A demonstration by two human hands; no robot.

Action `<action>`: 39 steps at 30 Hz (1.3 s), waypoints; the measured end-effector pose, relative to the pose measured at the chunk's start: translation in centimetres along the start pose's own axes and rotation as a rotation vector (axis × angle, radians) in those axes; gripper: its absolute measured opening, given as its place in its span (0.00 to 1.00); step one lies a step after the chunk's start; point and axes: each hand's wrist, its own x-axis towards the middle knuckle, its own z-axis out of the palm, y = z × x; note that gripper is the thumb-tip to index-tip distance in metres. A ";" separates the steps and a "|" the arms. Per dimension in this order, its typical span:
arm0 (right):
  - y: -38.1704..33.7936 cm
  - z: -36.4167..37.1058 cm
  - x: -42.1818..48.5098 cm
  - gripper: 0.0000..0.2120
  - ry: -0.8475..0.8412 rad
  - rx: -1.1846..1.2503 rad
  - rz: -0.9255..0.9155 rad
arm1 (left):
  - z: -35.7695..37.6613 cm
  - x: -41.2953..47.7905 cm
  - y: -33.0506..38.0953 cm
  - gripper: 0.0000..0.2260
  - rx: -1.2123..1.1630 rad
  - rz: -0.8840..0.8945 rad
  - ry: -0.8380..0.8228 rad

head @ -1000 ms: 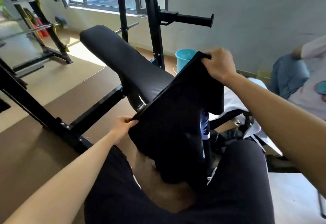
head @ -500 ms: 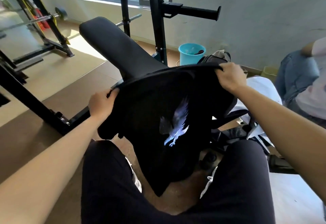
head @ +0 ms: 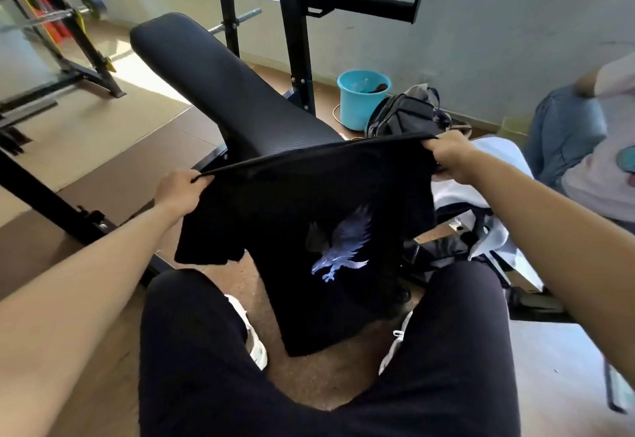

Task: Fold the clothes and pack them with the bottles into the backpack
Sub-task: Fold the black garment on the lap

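Note:
A black T-shirt (head: 302,216) with a pale eagle print hangs in front of my knees, stretched wide along its top edge. My left hand (head: 180,189) pinches the left end of that edge. At the right end, my right hand (head: 450,154) grips the edge in a fist. A short sleeve droops below my left hand. A dark backpack (head: 402,115) sits on the floor beyond the shirt, near the wall. White cloth (head: 488,168) lies under my right forearm. I see no bottles.
A black padded weight bench (head: 220,82) slopes away ahead, with its rack uprights (head: 299,34) behind. A blue bucket (head: 360,98) stands by the wall. Another person (head: 584,141) sits at the right edge. A barbell rack (head: 62,41) stands at the left.
The shirt has gone from a narrow hanging fold to a wide spread with the eagle print showing. My hands have moved apart, and the backpack has come into view.

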 end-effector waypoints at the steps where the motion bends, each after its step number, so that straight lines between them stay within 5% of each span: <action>1: -0.1 0.2 -0.5 0.09 -0.047 0.047 0.058 | 0.3 0.1 0.5 0.16 -0.053 -0.058 0.009; 5: -0.1 1.0 -1.3 0.14 -0.199 0.364 0.233 | 1.1 1.3 1.5 0.14 -0.223 -0.206 -0.002; 10: 0.6 2.2 -0.9 0.17 -0.279 0.698 0.262 | 1.0 1.5 3.0 0.06 -0.794 -0.603 -0.169; 13: 0.8 3.0 -1.0 0.18 -0.337 0.737 0.238 | 0.3 1.1 4.1 0.10 -1.104 -0.735 -0.250; 18: 1.1 3.7 -1.0 0.16 -0.347 0.633 0.093 | 0.6 0.4 4.9 0.16 -1.450 -0.691 -0.319; 21: 1.6 3.9 -0.9 0.22 -0.209 0.337 -0.072 | 0.8 -0.1 5.3 0.20 -1.391 -0.588 -0.367; 25: 1.4 3.7 -1.1 0.18 -0.012 -0.003 -0.274 | 0.6 -0.8 5.4 0.17 -1.102 -0.351 -0.372; 33: -3.8 0.4 -0.7 0.19 0.124 -0.327 -0.575 | -5.1 0.1 10.4 0.07 -0.881 -0.009 0.013; 39: -4.9 0.4 -0.6 0.05 0.239 -0.476 -0.500 | -6.3 0.4 10.4 0.05 -0.503 -0.012 0.154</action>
